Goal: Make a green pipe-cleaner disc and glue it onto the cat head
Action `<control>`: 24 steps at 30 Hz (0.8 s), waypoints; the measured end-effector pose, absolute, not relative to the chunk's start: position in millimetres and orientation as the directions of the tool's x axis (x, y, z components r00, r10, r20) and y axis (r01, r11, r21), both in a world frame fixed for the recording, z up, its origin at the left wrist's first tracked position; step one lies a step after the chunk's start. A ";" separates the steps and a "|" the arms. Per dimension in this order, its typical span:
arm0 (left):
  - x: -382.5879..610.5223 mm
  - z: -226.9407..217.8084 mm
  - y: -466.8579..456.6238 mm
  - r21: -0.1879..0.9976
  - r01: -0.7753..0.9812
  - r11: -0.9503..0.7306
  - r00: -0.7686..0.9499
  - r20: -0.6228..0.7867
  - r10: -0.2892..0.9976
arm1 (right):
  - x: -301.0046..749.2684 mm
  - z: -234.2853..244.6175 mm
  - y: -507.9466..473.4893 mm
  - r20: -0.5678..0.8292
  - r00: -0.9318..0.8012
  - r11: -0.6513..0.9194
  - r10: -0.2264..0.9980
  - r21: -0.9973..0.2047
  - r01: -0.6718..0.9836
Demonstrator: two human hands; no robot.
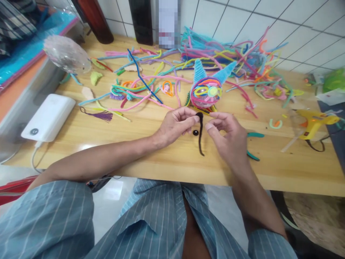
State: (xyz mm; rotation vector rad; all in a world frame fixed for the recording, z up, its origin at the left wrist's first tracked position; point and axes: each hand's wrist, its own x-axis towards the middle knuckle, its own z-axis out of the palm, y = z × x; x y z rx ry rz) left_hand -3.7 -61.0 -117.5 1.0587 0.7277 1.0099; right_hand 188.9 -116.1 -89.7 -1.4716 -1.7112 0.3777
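Observation:
My left hand (175,126) pinches a black pipe cleaner (201,135) between thumb and forefinger. The pipe cleaner is curled into a small coil at its top, and its loose tail hangs toward the table's front edge. Just to the right is my right hand (229,135), thumb and forefinger apart, with nothing visible between them. A small shiny black ball (195,132) lies below my left fingertips. Behind both hands stands a round figure (206,92) wrapped in colourful pipe cleaners, with two pointed blue ears; its lower part is partly hidden by my fingers.
Teal-handled pliers (255,135) lie partly behind my right wrist. Farther right is a yellow glue gun (309,122). A heap of pipe cleaners (210,50) spreads along the tiled wall. To the left are a white power bank (48,118) with a cable and a purple tassel (101,115).

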 end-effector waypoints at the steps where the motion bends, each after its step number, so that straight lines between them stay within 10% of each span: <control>1: -3.9 -118.1 -60.8 0.943 -0.305 0.134 0.371 -0.012 0.928 | 201.6 -87.9 -118.3 0.417 0.001 0.278 0.909 -0.610 0.742; 5: -3.4 -117.3 -62.3 0.944 -0.311 0.109 0.378 0.018 0.926 | 281.3 -93.5 -136.6 0.485 -0.122 0.285 0.866 -0.278 0.917; 9: -2.3 -112.2 -66.2 0.933 -0.299 0.200 0.483 -0.032 0.875 | 358.3 -117.2 -157.4 0.270 -0.209 0.255 0.940 -0.147 0.956; 13: -1.7 -110.4 -66.8 0.906 -0.296 0.304 0.502 -0.123 0.856 | 382.2 -131.7 -165.4 0.076 -0.173 0.181 0.982 -0.111 0.977; 24: -2.2 -105.8 -62.8 0.818 -0.326 0.473 0.483 -0.287 0.828 | 375.1 -142.0 -174.7 0.228 -0.225 0.234 0.947 -0.012 0.972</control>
